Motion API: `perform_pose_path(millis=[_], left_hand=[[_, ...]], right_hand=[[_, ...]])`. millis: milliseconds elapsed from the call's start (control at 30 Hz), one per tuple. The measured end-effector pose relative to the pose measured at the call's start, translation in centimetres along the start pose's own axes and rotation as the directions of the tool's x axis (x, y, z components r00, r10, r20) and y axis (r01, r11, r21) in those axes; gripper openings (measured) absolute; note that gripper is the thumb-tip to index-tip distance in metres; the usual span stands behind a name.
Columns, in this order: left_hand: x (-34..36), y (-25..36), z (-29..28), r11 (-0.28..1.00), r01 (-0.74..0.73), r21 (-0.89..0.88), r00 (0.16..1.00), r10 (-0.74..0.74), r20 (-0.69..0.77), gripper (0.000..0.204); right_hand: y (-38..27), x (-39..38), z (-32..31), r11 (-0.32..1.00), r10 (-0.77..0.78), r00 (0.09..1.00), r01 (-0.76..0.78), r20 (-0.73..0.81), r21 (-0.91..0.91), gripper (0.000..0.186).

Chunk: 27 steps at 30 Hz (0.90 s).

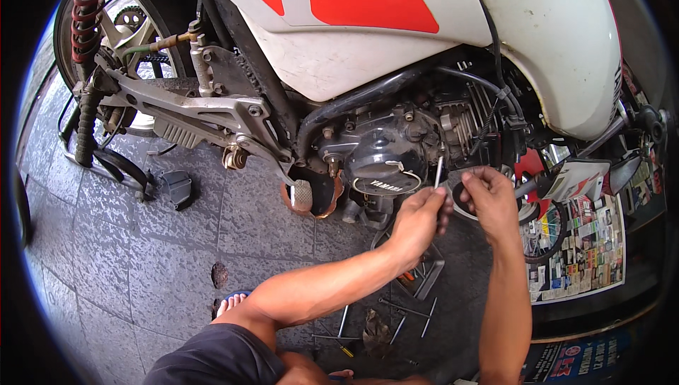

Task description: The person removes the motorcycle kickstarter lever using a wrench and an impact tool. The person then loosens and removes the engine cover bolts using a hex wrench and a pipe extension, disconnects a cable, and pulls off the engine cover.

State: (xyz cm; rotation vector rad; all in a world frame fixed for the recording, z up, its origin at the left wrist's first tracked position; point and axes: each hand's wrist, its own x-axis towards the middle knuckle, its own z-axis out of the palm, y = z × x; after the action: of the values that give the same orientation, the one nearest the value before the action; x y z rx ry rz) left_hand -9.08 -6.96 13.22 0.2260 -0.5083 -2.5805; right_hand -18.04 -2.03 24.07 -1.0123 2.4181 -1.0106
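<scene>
A motorcycle engine (396,148) with a dark rounded side cover fills the middle of the view. My left hand (417,221) is closed around a slim metal-shafted wrench (440,167); its tip meets the engine just right of the cover, and its handle is hidden in my fingers. Close by on the right, my right hand (489,199) is raised with thumb and fingers pinched together. Whatever it may hold is too small to make out. Finned metal of the cylinder (461,124) lies above both hands.
Several T-handle wrenches (417,312) and a metal tool tray (429,280) lie on the dark tiles below my arms. A black plastic part (177,188) sits at left. The footpeg bracket (191,109) and white-and-red fairing (339,38) border the engine. A sticker-covered board (587,257) stands right.
</scene>
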Motion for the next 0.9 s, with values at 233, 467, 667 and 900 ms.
perform_pose_path(millis=[233,467,667,900], left_hand=[[-2.9,5.6,-0.5,0.991,-0.024,-0.131,0.999,0.027,0.025,0.034],[-2.0,8.5,-0.6,0.982,0.071,-0.174,0.997,-0.070,0.010,0.031],[-1.8,8.4,0.1,0.974,0.126,-0.190,0.992,-0.126,0.009,0.029],[-1.2,8.8,-0.6,0.974,0.075,-0.212,0.997,-0.069,0.034,0.029]], right_hand=[[-0.2,3.2,5.9,0.862,-0.310,0.909,0.145,-0.279,-0.485,0.027],[-0.4,1.5,6.5,0.856,-0.332,0.895,0.152,-0.300,-0.493,0.021],[7.1,-3.4,5.0,0.993,0.065,0.998,-0.067,0.023,0.094,0.016],[22.6,-1.9,11.8,0.803,0.573,0.792,-0.492,0.211,-0.335,0.026]])
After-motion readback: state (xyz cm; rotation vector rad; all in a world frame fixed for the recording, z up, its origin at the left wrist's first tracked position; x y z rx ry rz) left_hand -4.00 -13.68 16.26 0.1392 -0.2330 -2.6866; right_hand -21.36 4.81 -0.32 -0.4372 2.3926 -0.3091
